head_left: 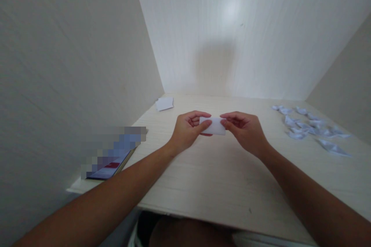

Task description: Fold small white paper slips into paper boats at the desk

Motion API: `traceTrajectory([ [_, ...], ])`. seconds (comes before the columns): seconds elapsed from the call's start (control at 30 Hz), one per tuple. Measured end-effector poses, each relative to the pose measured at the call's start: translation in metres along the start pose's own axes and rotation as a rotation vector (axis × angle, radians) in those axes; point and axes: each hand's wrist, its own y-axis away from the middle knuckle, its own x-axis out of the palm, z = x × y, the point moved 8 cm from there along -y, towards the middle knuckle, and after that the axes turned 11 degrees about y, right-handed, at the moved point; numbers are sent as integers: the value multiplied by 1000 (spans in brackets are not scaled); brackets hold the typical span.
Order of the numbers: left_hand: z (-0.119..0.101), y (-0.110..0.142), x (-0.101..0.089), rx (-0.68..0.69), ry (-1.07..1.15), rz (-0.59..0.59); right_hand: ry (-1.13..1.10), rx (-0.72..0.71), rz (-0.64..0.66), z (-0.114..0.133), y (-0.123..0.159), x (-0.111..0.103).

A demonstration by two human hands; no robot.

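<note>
A small white rectangle of paper (215, 126) is held up between both hands above the desk. My left hand (189, 128) pinches its left end, thumb on the near face and fingers behind and along the top. At the opposite end, my right hand (242, 128) grips the upper right corner between thumb and index finger. A bit of something red shows under the paper's lower left edge; what it is I cannot tell. Whether the paper is folded is too blurred to say.
Several folded white paper boats (301, 125) lie grouped on the right of the desk (208, 177). White paper sheets (164, 104) rest at the back left. A book-like item (116, 162), partly pixelated, lies by the left wall. Panels enclose the back and sides.
</note>
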Motion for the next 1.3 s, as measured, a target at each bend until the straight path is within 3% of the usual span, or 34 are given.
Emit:
traceTrajectory([
  [1.13, 0, -1, 0, -31, -37, 1, -86, 62, 91, -8, -1, 5],
  [1.3, -1, -1, 0, -34, -60, -5, -38, 12, 64, -2, -1, 3],
])
